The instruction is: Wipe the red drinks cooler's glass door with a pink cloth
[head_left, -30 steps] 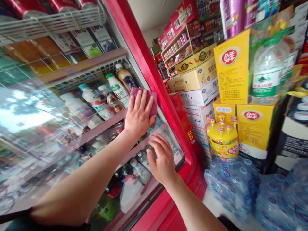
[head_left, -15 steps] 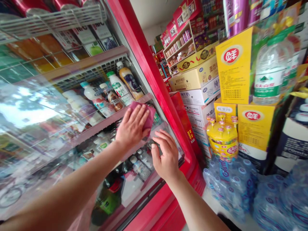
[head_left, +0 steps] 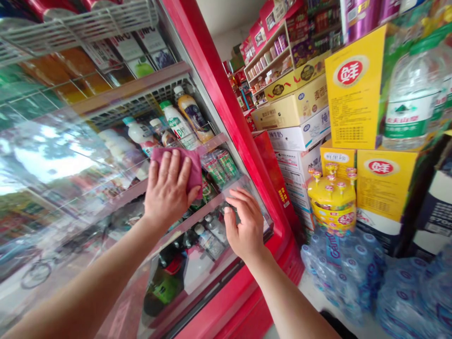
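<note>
My left hand (head_left: 167,188) lies flat on a maroon cloth (head_left: 192,165) and presses it against the glass door (head_left: 70,155) of a red drinks fridge (head_left: 226,99). Its fingers are stretched out over the cloth. My right hand (head_left: 243,226) rests on the same glass lower and to the right, fingers spread, holding nothing. Behind the glass stand bottles (head_left: 180,125) on wire shelves.
To the right of the fridge are stacked cartons (head_left: 296,122), yellow boxes (head_left: 353,94), a large water bottle (head_left: 413,99), a pack of yellow bottles (head_left: 332,197) and shrink-wrapped water packs (head_left: 346,273) on the floor. Shelves of goods (head_left: 271,56) stand at the back.
My left hand has slid the cloth down and to the left across the glass. My right hand has stayed almost in place on the lower glass.
</note>
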Demonstrator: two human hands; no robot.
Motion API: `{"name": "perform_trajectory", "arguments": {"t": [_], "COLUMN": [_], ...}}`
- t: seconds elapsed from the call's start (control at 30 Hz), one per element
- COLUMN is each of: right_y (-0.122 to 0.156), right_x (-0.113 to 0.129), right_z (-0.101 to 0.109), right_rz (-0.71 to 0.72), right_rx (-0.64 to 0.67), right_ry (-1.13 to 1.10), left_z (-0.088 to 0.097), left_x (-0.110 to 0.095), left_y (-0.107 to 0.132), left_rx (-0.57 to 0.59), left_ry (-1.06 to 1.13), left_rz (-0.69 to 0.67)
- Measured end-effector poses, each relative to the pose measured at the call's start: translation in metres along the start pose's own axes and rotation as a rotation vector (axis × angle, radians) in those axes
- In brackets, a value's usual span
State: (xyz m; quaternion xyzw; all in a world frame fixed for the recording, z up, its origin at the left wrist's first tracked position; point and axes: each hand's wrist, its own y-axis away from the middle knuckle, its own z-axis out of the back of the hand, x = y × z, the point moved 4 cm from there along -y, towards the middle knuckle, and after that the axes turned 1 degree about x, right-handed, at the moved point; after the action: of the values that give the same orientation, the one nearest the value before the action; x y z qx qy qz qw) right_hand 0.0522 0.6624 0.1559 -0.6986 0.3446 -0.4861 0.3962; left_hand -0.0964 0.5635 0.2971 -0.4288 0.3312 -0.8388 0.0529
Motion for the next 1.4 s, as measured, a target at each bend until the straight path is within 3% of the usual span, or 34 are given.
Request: {"name": "perform_trajectory", "arguments": {"t": [0.13, 0.27, 0.43, 0.6, 0.7, 0.83, 1.0, 1.13, 1.27, 1.4], "right_y": [0.003, 0.006, 0.009, 0.012, 0.013, 0.015, 0.019, 0.027, 0.038, 0.050], "right_x": [0.004, 0.006, 0.007, 0.005, 0.006, 0.008, 0.015, 0.019, 0.020, 0.019], "right_z": [-0.005, -0.010, -0.014, -0.015, -0.018, -0.022, -0.029, -0.041, -0.061, -0.081], "right_rz": [0.012, 0.016, 0.019, 0.010, 0.010, 0.014, 0.011, -0.032, -0.051, -0.072], "right_rx": [0.021, 0.038, 0.068, 0.069, 0.074, 0.084, 0.107, 0.160, 0.220, 0.258], "right_ry": [-0.013, -0.022, -0.020, -0.020, -0.020, -0.028, -0.033, -0.089, -0.164, -0.140], "left_z": [-0.029, -0.035, -0.011, 0.036, 0.049, 0.040, 0.010, 0.003, 0.005, 0.007], "left_x": [-0.044, -0.051, -0.007, 0.060, 0.075, 0.059, 0.008, -0.021, -0.033, -0.030], "left_y": [0.033, 0.053, 0.046, 0.029, 0.025, 0.033, 0.059, 0.074, 0.084, 0.096], "left_rx": [0.083, 0.097, 0.039, -0.092, -0.069, -0.055, 0.012, 0.046, 0.085, 0.098], "left_ry": [0.067, 0.106, 0.024, -0.035, -0.038, -0.021, 0.006, 0.031, 0.074, 0.133], "left_rz": [-0.204, -0.303, -0.219, 0.167, 0.261, 0.313, 0.168, 0.197, 0.194, 0.146]}}
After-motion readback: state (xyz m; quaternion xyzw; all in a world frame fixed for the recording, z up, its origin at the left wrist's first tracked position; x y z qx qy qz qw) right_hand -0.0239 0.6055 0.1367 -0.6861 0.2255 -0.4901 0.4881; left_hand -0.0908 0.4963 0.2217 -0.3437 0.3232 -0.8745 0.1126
